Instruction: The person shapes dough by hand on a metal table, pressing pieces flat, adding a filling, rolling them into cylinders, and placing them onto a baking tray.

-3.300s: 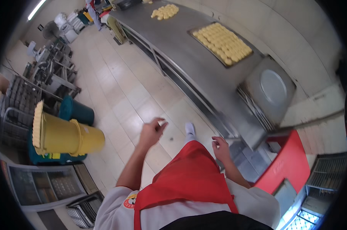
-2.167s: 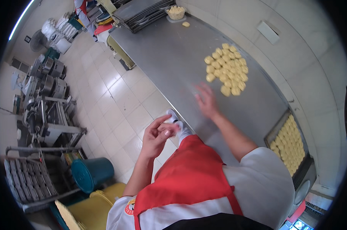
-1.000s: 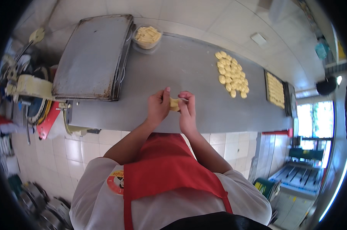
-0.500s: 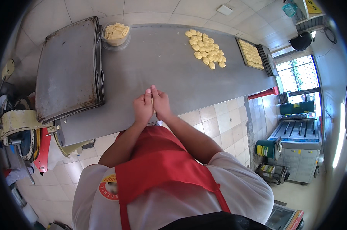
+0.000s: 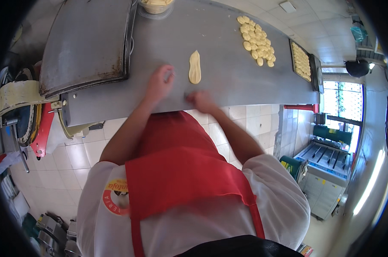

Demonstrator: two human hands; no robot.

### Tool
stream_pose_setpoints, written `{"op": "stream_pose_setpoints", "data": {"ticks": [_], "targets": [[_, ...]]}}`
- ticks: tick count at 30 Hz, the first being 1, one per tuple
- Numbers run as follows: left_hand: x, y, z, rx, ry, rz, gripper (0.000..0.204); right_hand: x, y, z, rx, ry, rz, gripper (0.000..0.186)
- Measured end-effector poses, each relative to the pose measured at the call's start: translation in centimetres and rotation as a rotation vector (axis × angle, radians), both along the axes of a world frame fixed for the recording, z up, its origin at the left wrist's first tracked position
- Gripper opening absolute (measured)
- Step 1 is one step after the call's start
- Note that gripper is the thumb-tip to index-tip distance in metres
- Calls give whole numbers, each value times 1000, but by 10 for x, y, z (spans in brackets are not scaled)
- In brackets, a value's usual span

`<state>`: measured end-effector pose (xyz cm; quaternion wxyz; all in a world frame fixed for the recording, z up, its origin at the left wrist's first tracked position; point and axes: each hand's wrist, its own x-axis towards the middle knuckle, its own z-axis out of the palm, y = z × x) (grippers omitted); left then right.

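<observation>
A flattened, elongated piece of pale yellow dough [image 5: 194, 70] lies alone on the grey worktable [image 5: 159, 47], its narrow end pointing away from me. To its left, just above the tabletop, is my left hand [image 5: 161, 81], fingers loosely curved and apart with nothing in them. My right hand [image 5: 198, 101] is near the table's front edge, just below the dough and not touching it. Motion smears its fingers, so whether it grips anything is unclear. Farther right, a cluster of rounded dough pieces [image 5: 257, 40] rests on the table.
Stacked dark baking trays [image 5: 89, 43] cover the table's left end. Beside them at the back stands a clear tub [image 5: 156, 6] of pale yellow sticks. A tray filled with dough pieces [image 5: 301, 61] sits at the right end, next to more stacked trays [image 5: 316, 73].
My hands, earlier pressed together with something pale between them, have parted. The elongated dough now lies on the table. The view has shifted, bringing the scene's near side higher.
</observation>
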<state>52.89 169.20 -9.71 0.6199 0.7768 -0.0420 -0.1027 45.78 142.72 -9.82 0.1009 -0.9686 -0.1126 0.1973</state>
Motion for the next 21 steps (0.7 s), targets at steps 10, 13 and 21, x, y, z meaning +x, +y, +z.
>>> {"op": "stream_pose_setpoints", "data": {"ticks": [10,13,21], "targets": [[-21,-56,-26,787,-672,-525,57,-3,19,-9,-155,-229,-92,78],[-35,-35,-23,801,-664,-481,57,-4,23,11,-158,-16,-42,89],[122,-54,73,670,-486,-125,45,43,-64,35,267,-206,-345,83]]}}
